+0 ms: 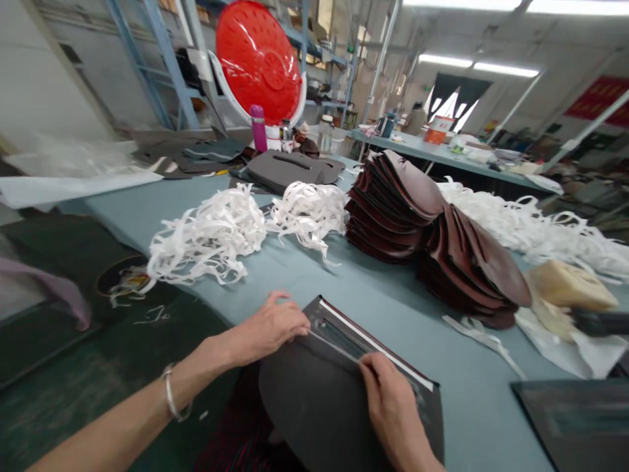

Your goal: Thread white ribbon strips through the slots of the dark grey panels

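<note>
A dark grey, round-edged panel (pixel 319 400) hangs partly over the near edge of the table. My left hand (pixel 282 322) pinches its upper edge near the left corner. Farther right on the same edge, my right hand (pixel 390 400) is closed, thumb and fingers together. Between the two hands runs a thin pale line along the edge. Just beyond it lies a dark piece with a long slot (pixel 344 337), bordered by a straight white strip (pixel 378 344). Whether this piece and the panel are joined is hidden by my hands.
Heaps of white ribbon (pixel 211 233) lie on the blue-green table (pixel 275 272). Stacked brown leather-like pieces (pixel 393 203) stand beyond my right hand. To the right are a yellowish block (pixel 572 285) and a dark board (pixel 574 419). Grey cut pieces (pixel 289 170) and a purple bottle (pixel 258 128) sit behind.
</note>
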The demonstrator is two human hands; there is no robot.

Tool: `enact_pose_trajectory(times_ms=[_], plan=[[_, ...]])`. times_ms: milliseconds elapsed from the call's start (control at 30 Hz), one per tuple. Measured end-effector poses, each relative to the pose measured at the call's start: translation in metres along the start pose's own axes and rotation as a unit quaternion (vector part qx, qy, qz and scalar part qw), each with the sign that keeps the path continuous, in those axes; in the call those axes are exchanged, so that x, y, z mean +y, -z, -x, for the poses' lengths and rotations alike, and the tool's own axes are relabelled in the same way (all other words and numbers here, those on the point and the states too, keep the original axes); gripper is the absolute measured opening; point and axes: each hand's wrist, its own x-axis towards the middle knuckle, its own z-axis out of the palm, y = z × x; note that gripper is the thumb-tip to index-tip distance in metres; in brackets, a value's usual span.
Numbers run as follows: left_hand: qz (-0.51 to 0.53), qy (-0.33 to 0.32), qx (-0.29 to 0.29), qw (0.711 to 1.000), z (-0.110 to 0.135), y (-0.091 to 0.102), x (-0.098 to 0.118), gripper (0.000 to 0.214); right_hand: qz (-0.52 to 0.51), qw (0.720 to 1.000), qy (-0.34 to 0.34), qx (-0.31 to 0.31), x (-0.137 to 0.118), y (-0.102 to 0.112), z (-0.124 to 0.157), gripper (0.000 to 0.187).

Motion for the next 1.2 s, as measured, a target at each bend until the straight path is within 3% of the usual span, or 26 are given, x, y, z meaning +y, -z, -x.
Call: enact_pose_trajectory(times_ms=[100,233,400,733,1200], plan=[[0.084,0.044,-0.062,0.994,-0.012,-0.008,0.032,0.025,0.006,0.998,-0.054,0.015,0.028,0.022,0.038,0.023],[0.106,0.136,-0.041,0.984,-0.022,-0.022,0.051,0.023,0.047,0.989,-0.137,0.029,0.047,0.033,0.067,0.028],[0.139,0.202,-0.011,0.97,-0.027,-0.025,0.045,0.02,0.067,0.976,-0.2,0.051,0.054,0.033,0.071,0.033],[0.112,0.323,0.006,0.94,-0.037,-0.03,0.04,0.015,0.007,0.963,-0.269,0.03,0.055,0.031,0.069,0.039],[0.091,0.348,-0.009,0.933,-0.046,-0.029,0.038,0.015,-0.001,0.963,-0.269,0.027,0.058,0.03,0.067,0.037]])
